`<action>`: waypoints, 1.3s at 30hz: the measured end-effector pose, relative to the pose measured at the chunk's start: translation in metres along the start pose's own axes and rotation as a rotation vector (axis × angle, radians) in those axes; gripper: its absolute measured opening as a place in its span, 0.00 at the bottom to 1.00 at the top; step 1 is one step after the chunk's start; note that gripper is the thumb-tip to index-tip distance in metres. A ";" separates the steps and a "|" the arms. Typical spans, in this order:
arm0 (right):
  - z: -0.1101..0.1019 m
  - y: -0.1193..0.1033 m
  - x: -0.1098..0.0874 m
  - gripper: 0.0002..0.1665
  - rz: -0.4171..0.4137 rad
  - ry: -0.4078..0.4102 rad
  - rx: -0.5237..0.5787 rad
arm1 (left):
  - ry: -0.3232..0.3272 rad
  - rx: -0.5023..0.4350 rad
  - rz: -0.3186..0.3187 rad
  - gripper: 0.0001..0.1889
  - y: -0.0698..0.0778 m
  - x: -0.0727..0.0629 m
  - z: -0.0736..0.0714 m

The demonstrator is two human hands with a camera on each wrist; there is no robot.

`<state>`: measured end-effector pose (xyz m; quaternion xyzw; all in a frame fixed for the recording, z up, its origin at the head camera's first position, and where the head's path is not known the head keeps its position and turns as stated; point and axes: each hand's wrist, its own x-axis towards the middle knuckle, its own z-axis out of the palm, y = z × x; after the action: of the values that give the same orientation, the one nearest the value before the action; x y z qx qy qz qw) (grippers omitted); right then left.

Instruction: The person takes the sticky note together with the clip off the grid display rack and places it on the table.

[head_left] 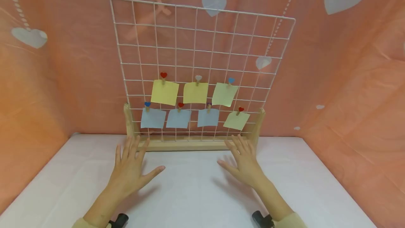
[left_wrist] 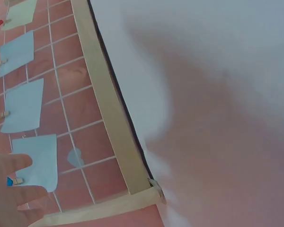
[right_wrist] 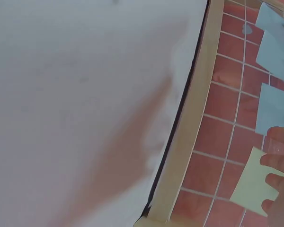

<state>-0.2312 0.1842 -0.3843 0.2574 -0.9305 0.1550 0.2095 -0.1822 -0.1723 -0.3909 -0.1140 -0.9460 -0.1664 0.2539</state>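
My left hand (head_left: 129,171), fingers spread and holding nothing, is over the table before the left end of a wooden stand (head_left: 190,146). On the other side my right hand (head_left: 245,164) has its fingers spread too, with nothing held. A white wire grid (head_left: 202,50) rises from the stand. Clipped to it by small heart-topped clothespins are yellow notes (head_left: 164,92), blue notes (head_left: 153,118) and pale green notes (head_left: 224,94). The left wrist view has fingertips (left_wrist: 23,161) in front of a blue note; the right wrist view has fingertips (right_wrist: 270,161) in front of a green note.
A white-covered table (head_left: 186,192) lies beneath both hands. Behind and at the sides hangs an orange-pink cloth (head_left: 341,62) with white hearts. The stand's wooden uprights (head_left: 257,122) flank the grid. Both wrists wear a dark strap device (head_left: 120,220).
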 end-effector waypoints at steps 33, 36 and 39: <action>0.011 -0.060 0.075 0.31 -0.161 0.133 0.163 | 0.381 -0.134 0.029 0.24 -0.018 0.044 0.005; 0.010 -0.064 0.083 0.30 -0.162 0.141 0.185 | 0.392 -0.138 0.027 0.23 -0.017 0.049 0.003; 0.008 -0.067 0.091 0.30 -0.164 0.142 0.203 | 0.402 -0.147 0.028 0.23 -0.015 0.055 0.000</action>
<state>-0.2677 0.0886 -0.3362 0.3410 -0.8686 0.2485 0.2598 -0.2330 -0.1787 -0.3669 -0.1098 -0.8600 -0.2508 0.4307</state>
